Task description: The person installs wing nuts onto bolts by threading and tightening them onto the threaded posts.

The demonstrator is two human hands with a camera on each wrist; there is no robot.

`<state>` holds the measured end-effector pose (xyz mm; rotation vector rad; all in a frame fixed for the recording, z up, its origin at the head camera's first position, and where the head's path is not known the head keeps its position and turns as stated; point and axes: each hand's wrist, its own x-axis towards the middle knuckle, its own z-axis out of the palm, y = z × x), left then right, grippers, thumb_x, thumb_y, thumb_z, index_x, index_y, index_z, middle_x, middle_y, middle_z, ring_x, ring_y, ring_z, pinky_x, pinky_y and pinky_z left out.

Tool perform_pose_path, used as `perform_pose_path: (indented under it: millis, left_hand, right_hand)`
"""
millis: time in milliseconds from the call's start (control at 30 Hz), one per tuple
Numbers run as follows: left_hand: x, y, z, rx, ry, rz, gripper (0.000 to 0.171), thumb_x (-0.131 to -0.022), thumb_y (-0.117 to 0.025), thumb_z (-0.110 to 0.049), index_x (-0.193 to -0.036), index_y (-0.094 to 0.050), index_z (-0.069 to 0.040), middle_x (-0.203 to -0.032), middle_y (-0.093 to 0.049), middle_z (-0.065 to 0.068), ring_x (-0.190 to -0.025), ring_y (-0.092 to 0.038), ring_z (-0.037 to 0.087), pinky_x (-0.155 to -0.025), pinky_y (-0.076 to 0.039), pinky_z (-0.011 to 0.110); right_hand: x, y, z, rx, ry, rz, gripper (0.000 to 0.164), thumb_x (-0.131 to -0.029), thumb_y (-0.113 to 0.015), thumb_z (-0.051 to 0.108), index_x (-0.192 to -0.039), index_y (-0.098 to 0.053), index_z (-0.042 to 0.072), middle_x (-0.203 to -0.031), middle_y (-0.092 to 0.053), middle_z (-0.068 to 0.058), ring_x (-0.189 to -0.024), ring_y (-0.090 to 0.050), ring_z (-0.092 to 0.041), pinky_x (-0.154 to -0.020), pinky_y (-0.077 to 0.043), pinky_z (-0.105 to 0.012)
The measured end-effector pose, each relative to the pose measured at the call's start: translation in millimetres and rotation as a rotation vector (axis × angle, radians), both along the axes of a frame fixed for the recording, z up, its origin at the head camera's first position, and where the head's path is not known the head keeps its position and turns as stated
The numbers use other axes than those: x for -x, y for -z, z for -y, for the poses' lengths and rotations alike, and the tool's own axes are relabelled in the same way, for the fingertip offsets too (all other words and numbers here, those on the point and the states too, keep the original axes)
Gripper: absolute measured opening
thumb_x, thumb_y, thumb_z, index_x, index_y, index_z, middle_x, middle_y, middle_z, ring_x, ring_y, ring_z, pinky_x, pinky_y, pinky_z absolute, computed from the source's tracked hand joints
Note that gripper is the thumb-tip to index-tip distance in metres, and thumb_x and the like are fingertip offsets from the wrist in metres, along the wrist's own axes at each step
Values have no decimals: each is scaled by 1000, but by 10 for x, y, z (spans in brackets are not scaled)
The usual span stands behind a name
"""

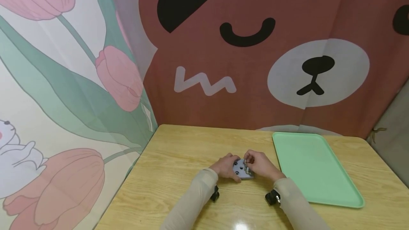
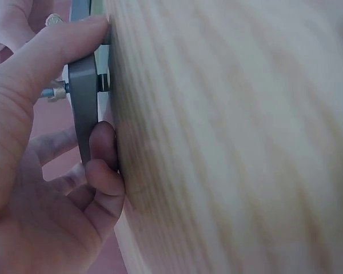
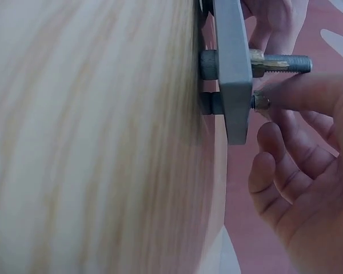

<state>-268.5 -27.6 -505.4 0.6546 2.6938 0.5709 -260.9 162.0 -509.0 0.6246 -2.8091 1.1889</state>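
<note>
A small grey plate (image 1: 244, 174) with round holes sits low over the wooden table, raised on the heads of several bolts that pass through it. My left hand (image 1: 226, 167) grips the plate's left side, thumb along the near edge and fingers curled at the far side. My right hand (image 1: 261, 163) is at the plate's right side. In the right wrist view its fingertips pinch a brass-coloured nut (image 3: 262, 101) on a bolt end. Beside it, another nut (image 3: 256, 63) sits on a longer threaded bolt (image 3: 288, 63), close against the plate.
A green tray (image 1: 314, 169) lies on the table to the right of my right forearm. The wooden table (image 1: 166, 176) ends at a curtain (image 1: 249, 109) printed with a bear. Black wrist cameras (image 1: 272, 197) sit under both forearms.
</note>
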Motion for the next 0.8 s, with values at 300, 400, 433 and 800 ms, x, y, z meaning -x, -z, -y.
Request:
perform_pose_path:
  millis: [300,400,433,800]
  left_hand:
    - [-12,14,-14,12,-5,-14,82,-65,-85,-43,-135,-49,-25,-116,-47,-4,-84,-47,9,-71,-42,26]
    - [-7,13,-8,9,-7,-20,81,-64,-86,-43,-134,-50,-25,-115,-48,-4,-84,-47,9,-71,-42,26]
    - [-8,19,-8,8,-6,-20,81,-64,-86,-43,-134,-50,-25,-115,-48,-5,-84,-47,9,-71,-41,26]
    - [-19,15,-10,4,0,-13,82,-65,-84,-45,-136,-48,-25,-118,-48,-4,-84,-47,9,-70,-42,26]
  right_hand:
    - [-2,28,-2,10,20,-33,15,-82,-72,5,-88,-62,13,-88,-54,3,-77,-54,-12,-67,-47,-30]
    - [7,20,-6,11,12,-23,11,-85,-70,6,-88,-62,13,-82,-56,5,-72,-53,-11,-63,-46,-28]
    - [5,21,-11,9,11,-19,9,-86,-69,6,-88,-62,13,-79,-56,5,-70,-53,-11,-62,-45,-28]
    - [-8,14,-19,5,3,-30,18,-82,-61,-4,-90,-62,12,-76,-56,5,-70,-51,-12,-64,-44,-29]
